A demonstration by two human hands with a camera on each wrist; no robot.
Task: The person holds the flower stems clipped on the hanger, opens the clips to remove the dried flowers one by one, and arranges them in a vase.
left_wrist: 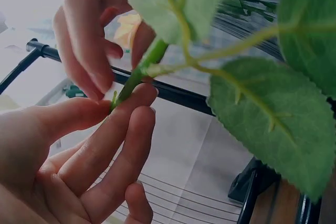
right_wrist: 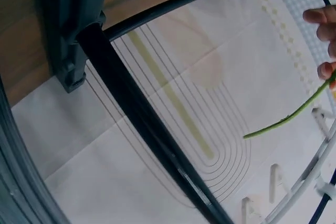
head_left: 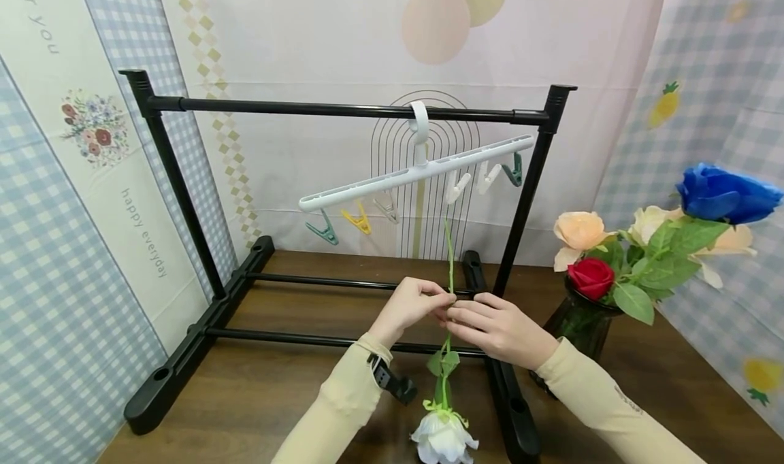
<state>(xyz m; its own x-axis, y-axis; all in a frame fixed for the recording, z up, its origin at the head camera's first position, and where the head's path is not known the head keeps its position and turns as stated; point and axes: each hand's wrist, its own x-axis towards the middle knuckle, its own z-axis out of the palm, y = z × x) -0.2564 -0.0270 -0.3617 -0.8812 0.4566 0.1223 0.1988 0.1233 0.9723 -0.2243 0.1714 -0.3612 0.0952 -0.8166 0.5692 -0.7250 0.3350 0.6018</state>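
A white artificial rose (head_left: 444,438) hangs head down over the front of the table, its bare stem end (right_wrist: 286,119) pointing up under the hanger's clips. My left hand (head_left: 412,307) pinches the green stem (left_wrist: 152,56) between thumb and fingertips, above the leaves (left_wrist: 268,114). My right hand (head_left: 499,328) meets it from the other side, fingers across the stem beside the left fingertips. In the left wrist view, the right hand (left_wrist: 92,30) is close behind the stem. A white hanger (head_left: 380,180) with several clips, among them a white clip (head_left: 457,188), hangs above the stem.
The hanger hooks over the top bar of a black rack (head_left: 275,107) standing on the wooden table (head_left: 269,396). At right, a dark glass vase (head_left: 578,324) holds a blue rose (head_left: 729,193), a red rose (head_left: 591,278) and pale flowers. Patterned cloths hang behind.
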